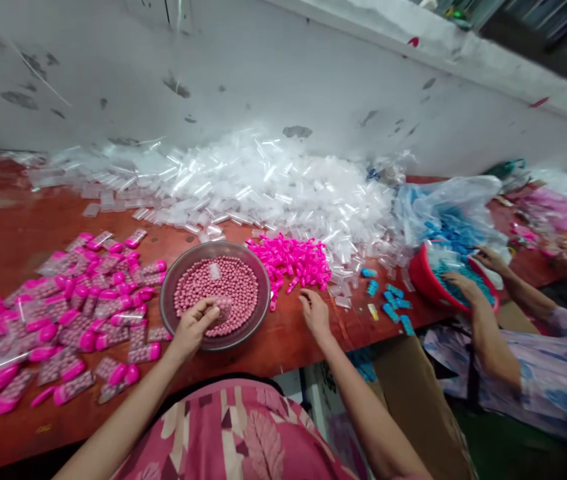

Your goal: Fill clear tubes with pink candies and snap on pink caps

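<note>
My left hand is closed in a pinch on a small clear plastic container over the metal bowl. The container appears to have beads in it, though the pink beads behind make this hard to judge. Round pink beads fill much of the bowl, and another clear container lies on them. To the right, my right hand is loosely curled with its fingers apart, beside a heap of bright pink caps. No object shows in it.
Bead-filled containers with pink caps spread over the red table at left. Clear containers are heaped along the wall. At right, another person's hands work at a red tub of blue pieces, near scattered blue-capped containers.
</note>
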Demonstrator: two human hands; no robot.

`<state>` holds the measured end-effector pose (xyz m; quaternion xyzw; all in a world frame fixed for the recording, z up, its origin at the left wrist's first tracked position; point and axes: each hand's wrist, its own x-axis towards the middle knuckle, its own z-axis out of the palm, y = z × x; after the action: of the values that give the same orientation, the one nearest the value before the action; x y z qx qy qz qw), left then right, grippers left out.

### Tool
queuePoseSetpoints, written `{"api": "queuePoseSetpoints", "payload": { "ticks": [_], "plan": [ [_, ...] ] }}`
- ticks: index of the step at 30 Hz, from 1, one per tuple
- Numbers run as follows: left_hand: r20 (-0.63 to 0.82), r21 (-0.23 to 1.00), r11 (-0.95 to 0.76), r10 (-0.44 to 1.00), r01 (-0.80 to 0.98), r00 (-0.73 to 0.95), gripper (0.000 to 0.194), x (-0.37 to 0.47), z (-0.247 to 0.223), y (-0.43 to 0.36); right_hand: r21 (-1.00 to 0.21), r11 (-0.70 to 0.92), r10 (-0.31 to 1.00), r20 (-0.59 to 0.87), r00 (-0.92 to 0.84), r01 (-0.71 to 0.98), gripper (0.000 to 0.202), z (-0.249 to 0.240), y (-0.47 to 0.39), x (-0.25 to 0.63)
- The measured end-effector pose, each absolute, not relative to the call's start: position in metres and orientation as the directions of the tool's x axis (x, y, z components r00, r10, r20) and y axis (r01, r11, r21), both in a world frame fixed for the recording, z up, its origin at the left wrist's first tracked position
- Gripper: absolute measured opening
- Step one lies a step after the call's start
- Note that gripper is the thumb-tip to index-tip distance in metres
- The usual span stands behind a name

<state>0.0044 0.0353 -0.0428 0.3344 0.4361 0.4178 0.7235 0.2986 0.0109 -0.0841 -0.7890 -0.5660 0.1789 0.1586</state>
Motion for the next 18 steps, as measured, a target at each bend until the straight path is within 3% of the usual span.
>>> {"api": "queuePoseSetpoints", "payload": {
  "ticks": [6,18],
  "plan": [
    [-0.352,0.846,0.442,0.883,-0.298,0.31,0.036,0.019,-0.039,0.036,-0.304,-0.423,0.902,-0.232,0.365,0.853,0.028,-0.127,-0.007,0.36],
    [-0.378,0.828,0.467,0.873,-0.31,0.307,0.039,0.028,-0.038,0.028,-0.398,-0.471,0.88,-0.274,0.388,0.787,0.034,-0.155,-0.02,0.374]
  ]
}}
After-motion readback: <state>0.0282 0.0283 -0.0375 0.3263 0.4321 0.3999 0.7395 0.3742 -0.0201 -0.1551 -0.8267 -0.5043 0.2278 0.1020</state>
